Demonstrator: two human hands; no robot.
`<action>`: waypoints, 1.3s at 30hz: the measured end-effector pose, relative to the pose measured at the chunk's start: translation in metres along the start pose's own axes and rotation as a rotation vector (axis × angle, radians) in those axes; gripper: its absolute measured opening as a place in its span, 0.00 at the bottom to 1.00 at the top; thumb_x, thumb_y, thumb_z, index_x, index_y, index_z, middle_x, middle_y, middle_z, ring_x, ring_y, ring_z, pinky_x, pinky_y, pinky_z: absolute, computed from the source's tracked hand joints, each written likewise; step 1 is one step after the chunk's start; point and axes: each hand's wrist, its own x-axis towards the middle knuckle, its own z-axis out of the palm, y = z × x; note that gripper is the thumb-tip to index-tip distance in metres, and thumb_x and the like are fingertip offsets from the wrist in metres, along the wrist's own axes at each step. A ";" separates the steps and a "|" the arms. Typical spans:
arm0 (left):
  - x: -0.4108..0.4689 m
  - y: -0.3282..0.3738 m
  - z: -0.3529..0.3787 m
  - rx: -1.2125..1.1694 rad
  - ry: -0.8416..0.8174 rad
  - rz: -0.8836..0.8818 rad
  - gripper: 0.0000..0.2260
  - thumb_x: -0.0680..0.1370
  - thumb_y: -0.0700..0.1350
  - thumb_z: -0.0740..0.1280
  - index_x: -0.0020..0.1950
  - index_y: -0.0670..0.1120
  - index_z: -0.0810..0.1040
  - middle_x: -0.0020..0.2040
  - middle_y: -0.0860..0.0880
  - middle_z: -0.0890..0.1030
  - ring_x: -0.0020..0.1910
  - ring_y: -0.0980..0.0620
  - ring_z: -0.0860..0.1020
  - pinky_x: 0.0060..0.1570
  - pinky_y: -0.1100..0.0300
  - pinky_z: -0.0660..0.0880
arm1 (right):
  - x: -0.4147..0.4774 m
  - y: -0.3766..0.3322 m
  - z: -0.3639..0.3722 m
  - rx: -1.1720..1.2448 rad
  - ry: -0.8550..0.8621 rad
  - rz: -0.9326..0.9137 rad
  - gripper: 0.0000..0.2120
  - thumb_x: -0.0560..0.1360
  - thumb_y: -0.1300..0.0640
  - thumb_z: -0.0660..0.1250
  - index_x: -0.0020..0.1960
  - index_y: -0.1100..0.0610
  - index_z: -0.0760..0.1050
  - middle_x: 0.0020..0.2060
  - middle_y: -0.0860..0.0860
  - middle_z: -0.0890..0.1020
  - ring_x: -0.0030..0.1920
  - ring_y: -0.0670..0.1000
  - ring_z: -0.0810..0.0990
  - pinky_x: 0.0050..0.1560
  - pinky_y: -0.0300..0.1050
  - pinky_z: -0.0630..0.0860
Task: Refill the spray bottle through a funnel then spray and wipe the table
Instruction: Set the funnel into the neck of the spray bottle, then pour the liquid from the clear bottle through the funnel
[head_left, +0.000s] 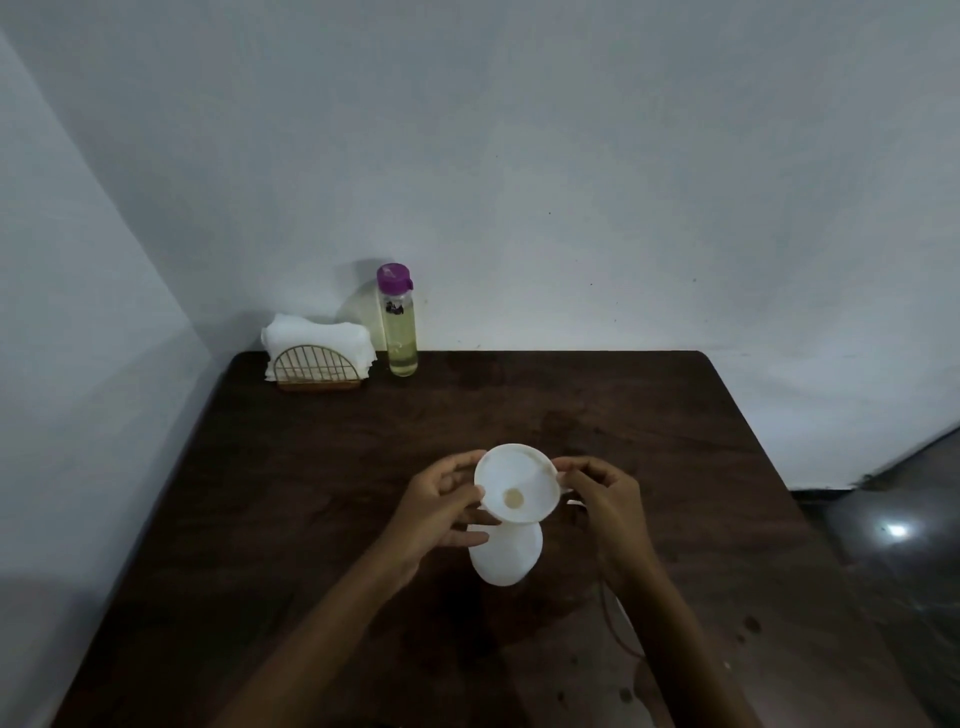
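Observation:
A white funnel (517, 480) sits in the neck of a white spray bottle (506, 556) standing on the dark wooden table (311, 467), near its middle. My left hand (441, 512) holds the funnel's left rim, and its lower fingers touch the bottle's neck. My right hand (602, 499) pinches the tab on the funnel's right rim. Something white, partly hidden, lies under my right hand and forearm. At the back left, a clear bottle with a purple cap (399, 322) holds pale yellow liquid. Beside it, white cloths (317, 338) stand in a gold wire holder (317, 370).
The table stands in a corner, with white walls behind it and on its left. Its right edge drops to a grey glossy floor (893, 545). Small wet spots (748, 626) mark the table at the front right.

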 end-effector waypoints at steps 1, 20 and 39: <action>0.000 0.000 0.000 0.011 -0.002 0.003 0.17 0.77 0.38 0.64 0.63 0.53 0.72 0.57 0.51 0.78 0.48 0.48 0.82 0.43 0.53 0.82 | 0.000 0.001 0.000 -0.011 -0.001 -0.007 0.08 0.74 0.68 0.62 0.46 0.63 0.80 0.42 0.54 0.83 0.43 0.51 0.80 0.37 0.41 0.76; 0.002 -0.001 -0.010 0.043 -0.004 -0.052 0.14 0.80 0.48 0.60 0.66 0.53 0.70 0.58 0.50 0.77 0.48 0.49 0.83 0.39 0.57 0.81 | 0.013 0.010 -0.006 -0.087 -0.011 -0.034 0.08 0.76 0.63 0.63 0.48 0.61 0.81 0.45 0.55 0.83 0.47 0.53 0.81 0.48 0.48 0.77; 0.224 0.115 -0.103 0.534 0.584 0.351 0.35 0.71 0.37 0.72 0.73 0.44 0.59 0.68 0.38 0.65 0.66 0.40 0.68 0.63 0.51 0.68 | 0.158 -0.047 0.084 -0.542 -0.453 -0.224 0.07 0.76 0.64 0.63 0.51 0.63 0.78 0.46 0.62 0.82 0.40 0.50 0.79 0.36 0.38 0.74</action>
